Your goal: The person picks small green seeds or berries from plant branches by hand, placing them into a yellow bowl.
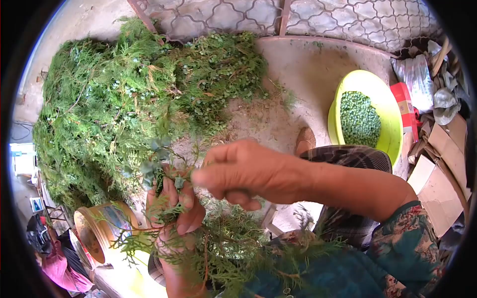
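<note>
My left hand [181,211] is wrapped round a leafy green sprig [164,216] that bears several blue-green cones [151,169]. Just to the right and slightly above it is my right hand [233,174], blurred, with its fingers curled near the cones; whether anything is between its fingertips is too small to tell. More green twigs [233,238] lie below the hands, across the lap and the patterned sleeve. A large heap of cut green branches [109,109] covers the floor at the upper left. At the right, a yellow-green tub [392,114] holds many small green cones [360,119].
A metal lattice [348,22] runs along the top. Cardboard pieces [442,193], a red box [405,107] and silvery wrapping [417,82] lie at the right. A tipped bucket [89,233] and a pink cloth [64,268] are at the lower left. One foot [305,140] rests beside the tub.
</note>
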{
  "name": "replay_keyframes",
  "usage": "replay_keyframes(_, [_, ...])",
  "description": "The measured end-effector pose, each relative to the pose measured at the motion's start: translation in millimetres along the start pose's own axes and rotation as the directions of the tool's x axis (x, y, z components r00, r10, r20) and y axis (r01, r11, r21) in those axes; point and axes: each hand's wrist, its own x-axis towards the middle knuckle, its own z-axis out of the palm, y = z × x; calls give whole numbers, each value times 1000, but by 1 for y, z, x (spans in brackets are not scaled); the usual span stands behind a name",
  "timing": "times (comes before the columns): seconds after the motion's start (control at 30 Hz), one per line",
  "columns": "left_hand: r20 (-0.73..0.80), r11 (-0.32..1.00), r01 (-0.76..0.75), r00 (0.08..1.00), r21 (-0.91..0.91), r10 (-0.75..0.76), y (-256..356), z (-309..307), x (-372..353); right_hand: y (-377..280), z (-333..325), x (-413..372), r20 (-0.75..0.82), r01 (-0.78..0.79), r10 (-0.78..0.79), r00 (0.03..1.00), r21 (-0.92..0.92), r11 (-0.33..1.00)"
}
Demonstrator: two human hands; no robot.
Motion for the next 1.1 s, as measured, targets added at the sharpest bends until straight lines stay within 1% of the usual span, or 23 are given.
replay_keyframes(0.03, [-2,1000,6,1000,1,-6,-3,8,0,2,2,0,-3,2,-2,1000,5,1000])
replay_keyframes(0.07, [-347,999,-30,937,44,43,-7,22,2,3,4,1,-44,-25,21,999,-107,994])
replay_keyframes(0.1, [-646,994,-49,757,98,101,-9,30,4,3,5,2,-88,-58,39,995,-217,975])
replay_keyframes(0.13, [-647,994,-44,756,99,98,-6,23,6,3,5,1,-90,-57,38,995,-212,976])
replay_keyframes(0.17, [-284,999,37,958,0,-35,0,10,9,3,5,1,-92,-10,-11,996,-229,973])
replay_keyframes(0.2, [138,987,149,980,-57,-140,3,2,11,2,5,2,-93,36,-61,994,-248,968])
replay_keyframes(0.27, [216,977,163,968,-135,-131,0,-1,15,6,3,6,-89,83,-110,990,-265,961])
replay_keyframes(0.3, [291,960,182,950,-214,-116,-1,-1,15,14,-1,12,-60,237,-283,957,-398,886])
replay_keyframes(0.33, [287,959,184,950,-214,-119,0,-1,14,20,-4,15,-10,375,-443,896,-517,770])
replay_keyframes(0.4, [157,967,218,968,-134,-197,3,1,11,11,0,10,0,344,-373,928,-381,858])
replay_keyframes(0.47, [160,962,220,968,-164,-194,0,-5,10,11,0,11,25,300,-303,953,-239,924])
replay_keyframes(0.53, [83,965,203,978,-168,-192,2,-3,8,13,3,19,122,496,-484,867,-306,812])
replay_keyframes(0.57, [84,966,200,978,-164,-189,2,-3,8,12,1,17,127,500,-485,865,-306,811])
replay_keyframes(0.6, [157,970,204,970,-130,-183,2,-3,8,8,-1,11,118,233,-235,965,38,972])
replay_keyframes(0.63, [230,974,206,956,-96,-180,1,-3,9,3,-1,6,202,-95,22,979,363,927])
replay_keyframes(0.67, [153,967,144,982,-212,-113,-1,14,8,8,-1,5,209,-145,31,978,560,816])
replay_keyframes(0.77, [274,956,123,961,-265,-48,6,5,10,-1,-9,5,177,11,-162,971,644,765])
replay_keyframes(0.83, [324,966,124,945,-225,-45,7,-3,14,-12,-3,0,92,72,-152,984,576,814])
replay_keyframes(0.93, [213,983,106,974,-150,-72,5,-4,10,-14,-3,-3,13,222,-224,975,86,971])
replay_keyframes(0.97, [213,983,106,974,-152,-72,4,-6,9,-7,0,1,12,220,-222,975,85,972])
replay_keyframes(1.03, [189,974,150,975,-173,-116,3,-11,8,12,9,12,-7,509,-518,856,-172,843])
replay_keyframes(1.07, [33,979,113,993,-169,-109,0,-11,-2,11,10,10,-5,500,-582,813,-505,704])
replay_keyframes(1.1, [34,979,115,993,-168,-110,-4,1,1,11,11,9,-6,500,-583,813,-506,703])
